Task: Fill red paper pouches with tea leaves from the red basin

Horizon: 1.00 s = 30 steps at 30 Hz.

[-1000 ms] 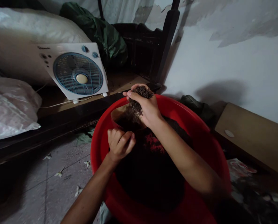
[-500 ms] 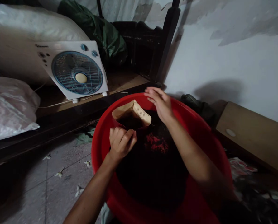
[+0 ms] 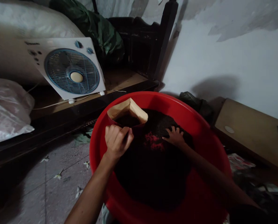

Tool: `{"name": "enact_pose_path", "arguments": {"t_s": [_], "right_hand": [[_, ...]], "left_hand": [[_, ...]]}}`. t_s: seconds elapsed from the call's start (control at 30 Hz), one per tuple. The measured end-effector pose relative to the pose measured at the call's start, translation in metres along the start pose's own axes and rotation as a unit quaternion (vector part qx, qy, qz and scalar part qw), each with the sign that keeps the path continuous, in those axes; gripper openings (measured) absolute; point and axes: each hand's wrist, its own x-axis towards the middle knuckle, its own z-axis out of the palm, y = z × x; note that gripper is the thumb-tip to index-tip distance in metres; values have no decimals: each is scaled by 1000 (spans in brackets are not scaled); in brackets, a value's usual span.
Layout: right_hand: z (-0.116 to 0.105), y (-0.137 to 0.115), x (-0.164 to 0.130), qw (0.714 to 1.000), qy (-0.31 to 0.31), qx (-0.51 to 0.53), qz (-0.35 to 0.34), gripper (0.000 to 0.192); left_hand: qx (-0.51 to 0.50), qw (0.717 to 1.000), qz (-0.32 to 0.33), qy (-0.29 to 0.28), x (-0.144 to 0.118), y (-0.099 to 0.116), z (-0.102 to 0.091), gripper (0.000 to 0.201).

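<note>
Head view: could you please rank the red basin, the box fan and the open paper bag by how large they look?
1. red basin
2. box fan, though it sits farther from the camera
3. paper bag

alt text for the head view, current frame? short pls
A person's left hand pinches the near edge of an open paper bag standing in a red basin of dark loose material, while the right hand presses into the pile. A white box fan stands behind.

Dim room: white box fan point(image 3: 69, 70) on low wooden platform point(image 3: 120, 81), peeling white wall point(image 3: 223, 56) right of it, grey floor point(image 3: 47, 186) below.
</note>
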Motion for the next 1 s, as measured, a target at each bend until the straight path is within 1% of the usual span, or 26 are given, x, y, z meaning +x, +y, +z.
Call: {"name": "enact_pose_path", "arguments": {"t_s": [0.1,0.23,0.3,0.37,0.43,0.5,0.57,0.63,0.67,0.77,0.8,0.83,0.87,0.9,0.93,0.97,1.0], "right_hand": [[-5,11,0,999,-15,-19,-36,56],[-8,27,-6,1000,-12,-16,-9,51],[-8,31,-10,1000,-22,2,8,50],[-8,35,-12,999,-43,31,10,50],[-10,37,-12,994,-75,76,-7,50],[-13,37,-14,984,-111,133,-42,47],[-15,32,-20,966,-146,195,-85,42],[-14,19,-31,943,-175,253,-129,39],[-14,11,-39,926,-193,284,-155,38],[-22,-23,-62,865,-249,366,-237,29],[-29,-35,-69,844,-264,395,-250,24],[-39,-47,-75,825,-272,430,-246,20],[-53,-58,-79,808,-269,474,-221,18],[-70,-68,-81,789,-250,531,-183,17],[-89,-76,-81,762,-216,595,-137,18],[-110,-83,-79,727,-161,661,-93,19],[-132,-89,-76,687,-90,718,-63,18]], "left_hand": [[-1,1000,-1,-2,-1,-1,0,14],[-3,1000,-3,-5,0,0,0,13],[-2,1000,-2,-6,0,0,0,14],[-3,1000,-1,-7,-1,-1,1,14],[-5,1000,-3,-6,-1,-1,1,14],[-7,1000,-11,-2,-2,-2,1,14],[-12,1000,-17,0,-2,-1,1,14],[-19,1000,-16,0,-1,-1,1,15],[-22,1000,-13,1,-1,0,1,14],[-27,1000,-3,5,2,1,0,13],[-30,1000,0,5,2,2,-1,13],[-32,999,2,3,3,3,-1,12],[-35,999,3,1,3,4,-1,12],[-37,999,3,1,3,4,-1,12],[-40,999,3,2,4,5,-2,12],[-45,999,3,4,4,6,-2,12],[-51,999,3,5,4,6,-2,12]]}}
